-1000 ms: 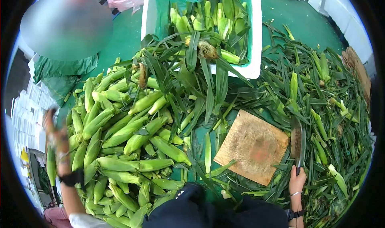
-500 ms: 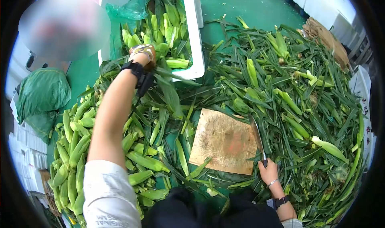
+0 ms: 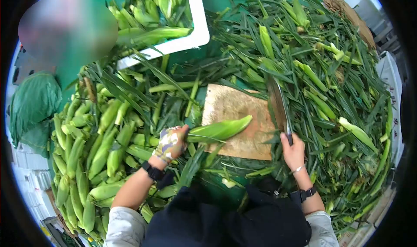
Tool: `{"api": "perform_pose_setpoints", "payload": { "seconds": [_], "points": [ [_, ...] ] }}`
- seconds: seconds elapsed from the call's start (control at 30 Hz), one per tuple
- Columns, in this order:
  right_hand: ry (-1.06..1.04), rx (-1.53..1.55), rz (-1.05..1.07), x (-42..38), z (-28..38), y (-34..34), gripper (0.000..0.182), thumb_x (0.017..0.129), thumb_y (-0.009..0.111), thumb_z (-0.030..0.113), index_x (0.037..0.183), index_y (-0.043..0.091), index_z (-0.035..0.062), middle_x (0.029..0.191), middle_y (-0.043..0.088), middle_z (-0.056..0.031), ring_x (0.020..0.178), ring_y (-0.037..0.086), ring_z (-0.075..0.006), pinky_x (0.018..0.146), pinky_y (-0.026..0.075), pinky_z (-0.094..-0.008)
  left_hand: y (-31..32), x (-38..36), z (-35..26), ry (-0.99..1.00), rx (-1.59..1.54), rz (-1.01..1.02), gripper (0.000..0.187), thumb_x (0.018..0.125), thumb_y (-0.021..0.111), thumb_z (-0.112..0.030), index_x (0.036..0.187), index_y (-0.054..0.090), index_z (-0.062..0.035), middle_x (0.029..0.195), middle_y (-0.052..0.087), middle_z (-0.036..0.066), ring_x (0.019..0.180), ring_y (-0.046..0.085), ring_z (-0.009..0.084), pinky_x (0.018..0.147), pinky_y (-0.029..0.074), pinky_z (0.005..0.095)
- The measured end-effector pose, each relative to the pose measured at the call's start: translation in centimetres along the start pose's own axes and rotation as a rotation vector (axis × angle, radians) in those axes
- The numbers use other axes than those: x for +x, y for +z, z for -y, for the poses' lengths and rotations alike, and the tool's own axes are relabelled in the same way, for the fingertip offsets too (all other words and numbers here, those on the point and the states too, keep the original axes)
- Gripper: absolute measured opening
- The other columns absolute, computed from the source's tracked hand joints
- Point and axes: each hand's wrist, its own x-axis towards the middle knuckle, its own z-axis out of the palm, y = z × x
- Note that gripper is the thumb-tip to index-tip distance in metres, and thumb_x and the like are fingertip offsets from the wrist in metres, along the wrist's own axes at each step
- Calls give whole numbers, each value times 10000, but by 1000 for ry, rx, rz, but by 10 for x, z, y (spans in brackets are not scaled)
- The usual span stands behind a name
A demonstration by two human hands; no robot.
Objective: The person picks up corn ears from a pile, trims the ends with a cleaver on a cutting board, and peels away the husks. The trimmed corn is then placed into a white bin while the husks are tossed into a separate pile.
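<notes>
In a patterned glove, my left hand (image 3: 171, 143) is closed around one end of a green ear of corn (image 3: 219, 130) in its husk. The ear's tip reaches over a worn wooden board (image 3: 236, 101) on the floor. My right hand (image 3: 292, 152) grips the dark handle of a large knife (image 3: 278, 101). Its broad blade points away from me along the board's right edge, apart from the ear.
Husked-on ears form a pile (image 3: 82, 160) at left. A white foam box (image 3: 200, 29) at the top holds more ears. Cut leaves and stalks (image 3: 330, 112) heap at right. A green bag (image 3: 34, 103) lies far left, near a person with a blurred head.
My left hand has come back from the foam box to the board and now holds an ear of corn. The right hand still holds the knife. The view has tilted downward.
</notes>
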Motion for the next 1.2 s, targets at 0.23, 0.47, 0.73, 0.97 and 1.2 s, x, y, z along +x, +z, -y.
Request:
{"api": "perform_pose_setpoints", "payload": {
  "seconds": [0.23, 0.47, 0.73, 0.97, 1.2],
  "points": [
    [-288, 636, -184, 1, 85, -23, 260, 920, 545, 207, 761, 493, 8, 513, 457, -60, 448, 463, -135, 436, 357, -276, 17, -2, -14, -60, 59, -68, 283, 694, 616, -108, 962, 546, -49, 739, 586, 156, 724, 599, 363, 608, 461, 440],
    [121, -164, 216, -43, -28, 19, 422, 881, 597, 351, 747, 599, -48, 642, 578, -283, 616, 622, -404, 569, 474, -462, 46, -38, 8, -297, -296, -274, 364, 691, 695, -188, 995, 615, -4, 793, 654, 201, 724, 638, 360, 650, 509, 410],
    [-83, -87, -220, 19, 30, -37, 387, 893, 619, 281, 698, 496, -30, 537, 485, -183, 453, 466, -300, 483, 382, -383, 13, 40, -63, 254, -368, -169, 748, 749, 703, -420, 1276, 411, 22, 1266, 427, 271, 1166, 431, 397, 964, 374, 433],
    [-398, 628, -316, 28, 148, -43, 195, 913, 592, 178, 826, 534, 14, 581, 503, 31, 477, 412, -48, 444, 329, -238, 26, 121, 30, -341, 167, -158, 573, 649, 735, -240, 1096, 499, 28, 1096, 551, 212, 1020, 545, 359, 857, 462, 425],
    [-294, 154, 18, -26, 75, -1, 269, 833, 677, 184, 723, 498, 16, 494, 451, -105, 400, 448, -174, 422, 360, -324, 4, 83, -35, -30, 82, -225, 497, 618, 688, -244, 1047, 550, -34, 1002, 589, 197, 947, 560, 357, 828, 441, 461]
  ]
}}
